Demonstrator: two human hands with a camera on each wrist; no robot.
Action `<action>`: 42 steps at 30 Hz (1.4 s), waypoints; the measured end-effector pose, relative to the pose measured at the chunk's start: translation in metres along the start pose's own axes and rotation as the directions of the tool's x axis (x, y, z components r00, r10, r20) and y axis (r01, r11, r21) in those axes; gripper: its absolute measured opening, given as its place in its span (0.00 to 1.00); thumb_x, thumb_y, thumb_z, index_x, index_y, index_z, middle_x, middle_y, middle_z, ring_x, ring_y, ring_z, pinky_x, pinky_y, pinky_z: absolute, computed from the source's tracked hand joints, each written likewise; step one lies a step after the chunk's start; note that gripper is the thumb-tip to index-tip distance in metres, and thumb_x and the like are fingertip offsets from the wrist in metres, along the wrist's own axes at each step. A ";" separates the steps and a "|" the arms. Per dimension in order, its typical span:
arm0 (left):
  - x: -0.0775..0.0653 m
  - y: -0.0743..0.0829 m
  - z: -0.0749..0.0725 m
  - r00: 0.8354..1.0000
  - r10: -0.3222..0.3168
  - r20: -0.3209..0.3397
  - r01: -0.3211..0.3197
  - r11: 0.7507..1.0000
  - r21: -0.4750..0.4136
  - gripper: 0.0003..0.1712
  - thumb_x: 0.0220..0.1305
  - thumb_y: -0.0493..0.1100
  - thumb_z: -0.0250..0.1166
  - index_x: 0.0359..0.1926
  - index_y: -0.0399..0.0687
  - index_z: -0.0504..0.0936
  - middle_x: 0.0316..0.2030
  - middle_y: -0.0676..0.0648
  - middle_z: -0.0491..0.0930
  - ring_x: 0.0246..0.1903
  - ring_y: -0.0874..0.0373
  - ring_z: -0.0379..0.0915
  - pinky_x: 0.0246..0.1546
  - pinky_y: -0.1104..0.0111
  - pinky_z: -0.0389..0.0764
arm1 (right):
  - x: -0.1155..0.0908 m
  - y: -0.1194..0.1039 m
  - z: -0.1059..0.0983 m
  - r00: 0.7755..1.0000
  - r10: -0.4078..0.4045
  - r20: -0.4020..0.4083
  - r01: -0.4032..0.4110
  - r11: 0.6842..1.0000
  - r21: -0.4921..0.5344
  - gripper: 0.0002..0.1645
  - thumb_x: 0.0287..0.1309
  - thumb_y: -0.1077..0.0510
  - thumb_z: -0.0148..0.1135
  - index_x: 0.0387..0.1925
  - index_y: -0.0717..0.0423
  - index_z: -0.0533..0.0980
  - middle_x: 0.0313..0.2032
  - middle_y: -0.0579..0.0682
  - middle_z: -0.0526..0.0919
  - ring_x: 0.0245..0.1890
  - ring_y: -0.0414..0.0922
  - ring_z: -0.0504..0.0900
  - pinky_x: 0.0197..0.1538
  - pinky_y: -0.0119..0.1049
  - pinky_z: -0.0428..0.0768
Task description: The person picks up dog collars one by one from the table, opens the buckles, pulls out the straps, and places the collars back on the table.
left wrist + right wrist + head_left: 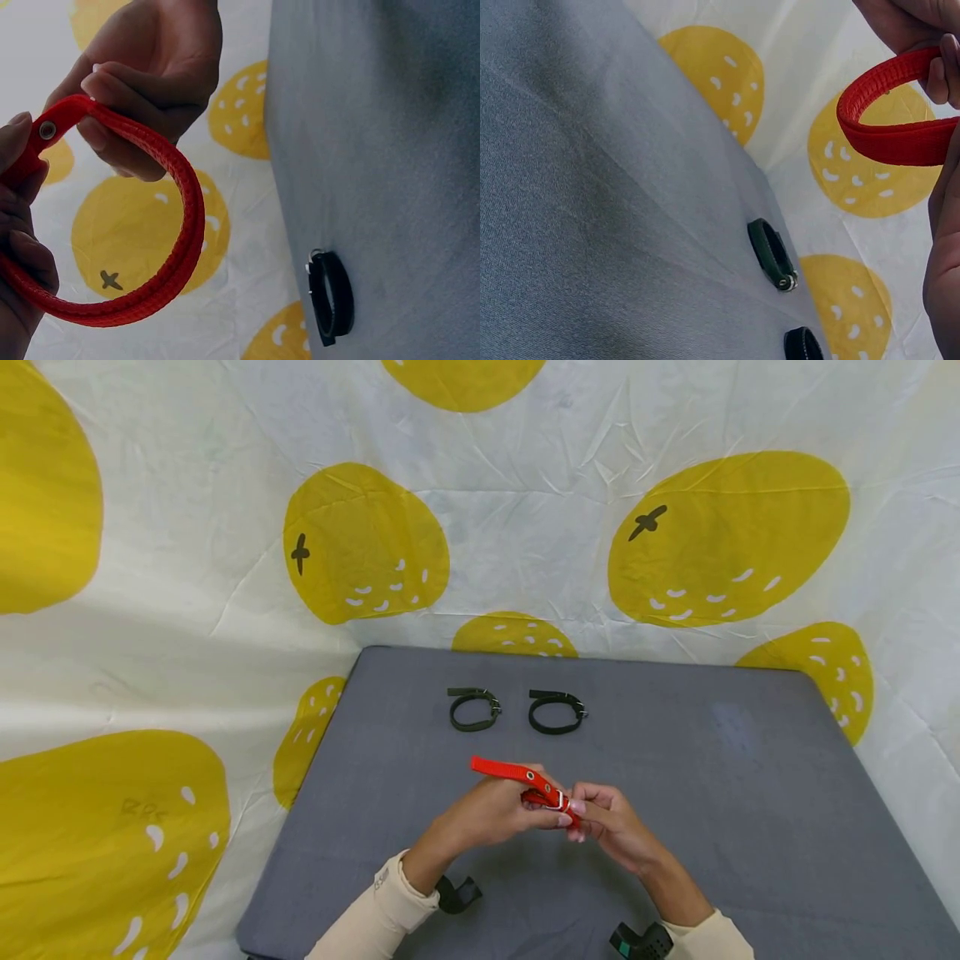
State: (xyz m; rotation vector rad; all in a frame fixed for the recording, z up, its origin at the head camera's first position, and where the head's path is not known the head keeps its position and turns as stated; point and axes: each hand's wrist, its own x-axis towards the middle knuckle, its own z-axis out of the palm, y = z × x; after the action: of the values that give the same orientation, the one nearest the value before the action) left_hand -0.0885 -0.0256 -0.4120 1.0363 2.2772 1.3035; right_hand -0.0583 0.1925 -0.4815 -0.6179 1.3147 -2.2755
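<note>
1. A red collar is held up above the grey tabletop, between the person's two hands and nearer the person than two other collars.
2. The left hand grips the red collar, its fingers and thumb closed on the band close to the metal buckle.
3. The right hand pinches the same collar just beside that buckle; the two hands' fingertips come very near each other there.
4. The red strap's free end, with metal eyelets, passes over the left hand and points leftward. Both wrist views show the rest of the band as a wide, rounded loop.
5. Beyond the hands, a dark green collar and a black collar lie side by side, apart, each strap end pointing left and each metal fitting on the right.
6. Both sit near the tabletop's back edge, which meets a white cloth printed with yellow fruit. A strip of grey lies between them and that edge.
7. The left edge slants out toward the person; the far corners are rounded. The widest open stretch runs from the right hand to the right edge, with a narrower one on the left.
</note>
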 end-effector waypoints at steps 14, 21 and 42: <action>-0.003 0.004 -0.002 1.000 -0.004 -0.008 0.004 1.000 0.028 0.13 0.61 0.45 0.74 0.46 0.50 0.87 0.34 0.56 0.81 0.29 0.72 0.73 0.32 0.78 0.78 | -0.006 -0.002 -0.005 1.000 -0.016 0.021 0.015 1.000 0.028 0.23 0.75 0.70 0.37 0.41 0.52 0.80 0.30 0.42 0.85 0.27 0.34 0.84 0.30 0.23 0.79; -0.001 0.005 -0.001 1.000 0.005 -0.003 -0.004 0.998 0.063 0.13 0.60 0.46 0.74 0.45 0.50 0.87 0.31 0.57 0.78 0.27 0.71 0.70 0.30 0.78 0.75 | -0.009 -0.010 -0.003 1.000 0.001 0.024 -0.001 1.000 -0.002 0.21 0.75 0.70 0.41 0.47 0.54 0.81 0.31 0.42 0.86 0.25 0.33 0.83 0.28 0.22 0.77; -0.002 0.009 -0.002 0.990 0.137 -0.028 -0.135 0.988 0.076 0.14 0.60 0.45 0.74 0.47 0.49 0.89 0.30 0.55 0.79 0.27 0.71 0.67 0.27 0.79 0.73 | -0.007 -0.003 0.000 0.999 -0.052 -0.012 0.051 0.998 -0.023 0.20 0.73 0.70 0.45 0.33 0.49 0.78 0.30 0.38 0.80 0.14 0.43 0.55 0.15 0.43 0.46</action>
State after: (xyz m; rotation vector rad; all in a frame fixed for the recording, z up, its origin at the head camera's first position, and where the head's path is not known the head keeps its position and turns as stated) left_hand -0.0843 -0.0251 -0.4035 1.2235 2.3314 1.3061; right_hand -0.0531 0.1984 -0.4798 -0.6533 1.3476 -2.3121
